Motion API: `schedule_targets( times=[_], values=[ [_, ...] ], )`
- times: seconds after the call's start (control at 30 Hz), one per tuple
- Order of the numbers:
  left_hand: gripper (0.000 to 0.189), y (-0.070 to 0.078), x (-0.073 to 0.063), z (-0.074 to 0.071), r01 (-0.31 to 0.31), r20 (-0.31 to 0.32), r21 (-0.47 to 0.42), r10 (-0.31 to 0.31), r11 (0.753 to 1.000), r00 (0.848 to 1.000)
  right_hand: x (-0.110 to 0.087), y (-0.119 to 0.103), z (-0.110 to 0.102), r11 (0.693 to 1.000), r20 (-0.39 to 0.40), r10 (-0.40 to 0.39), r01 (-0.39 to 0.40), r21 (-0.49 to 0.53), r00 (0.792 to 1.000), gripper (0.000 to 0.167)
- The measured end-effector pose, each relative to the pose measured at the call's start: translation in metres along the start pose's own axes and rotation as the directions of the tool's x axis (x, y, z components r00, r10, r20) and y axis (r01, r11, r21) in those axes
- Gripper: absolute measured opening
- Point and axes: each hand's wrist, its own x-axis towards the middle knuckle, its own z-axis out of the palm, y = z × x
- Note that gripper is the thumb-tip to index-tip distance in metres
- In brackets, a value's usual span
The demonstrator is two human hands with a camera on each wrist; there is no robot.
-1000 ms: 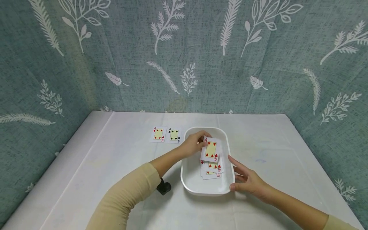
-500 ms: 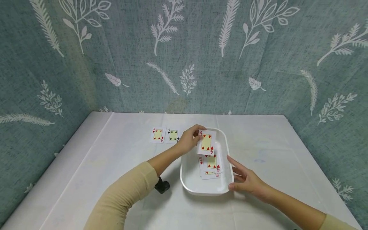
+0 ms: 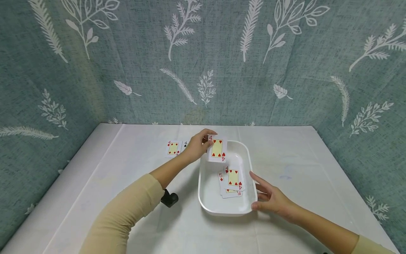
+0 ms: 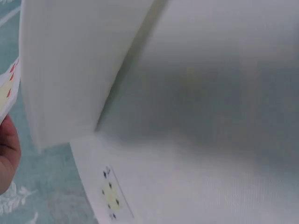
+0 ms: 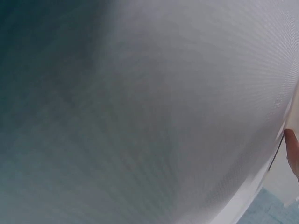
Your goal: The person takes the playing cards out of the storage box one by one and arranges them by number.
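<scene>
My left hand pinches a four of hearts playing card by its left edge, face up, above the far left corner of a white tray. In the left wrist view that hand's fingers show at the left edge with the held card. Inside the tray lie several overlapping cards, another four of hearts topmost and a five of diamonds peeking out under it. My right hand touches the tray's right side, thumb near the front corner and index finger along the rim.
Left of the tray, a four of diamonds and a black four lie side by side on the white tabletop; my left hand partly covers the black one. A black device hangs under the left wrist. Leaf-patterned fabric walls the table.
My left hand has lifted the four of hearts off the pile and carried it left and away from me, uncovering the cards below. The right hand and tray have stayed nearly still.
</scene>
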Motion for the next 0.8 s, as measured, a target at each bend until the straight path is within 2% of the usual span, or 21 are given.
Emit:
schedule_targets(
  times=[0.33, 0.67, 0.8],
  values=[
    [0.034, -0.009, -0.005, -0.027, -0.005, -0.042, 0.000, 0.005, 1.000, 0.999, 0.000, -0.001, 0.000, 1.000, -0.012, 0.018, -0.018, -0.002, 1.000, 0.095],
    [0.034, -0.025, -0.012, -0.043, 0.068, -0.066, 0.035, -0.066, 0.997, 0.996, 0.000, 0.000, -0.001, 1.000, -0.008, 0.011, -0.011, -0.014, 1.000, 0.095],
    [0.034, -0.031, -0.014, -0.050, 0.079, -0.088, 0.036, -0.076, 0.996, 0.993, 0.001, 0.002, -0.001, 1.000, -0.007, 0.008, -0.009, -0.012, 1.000, 0.095]
  ],
)
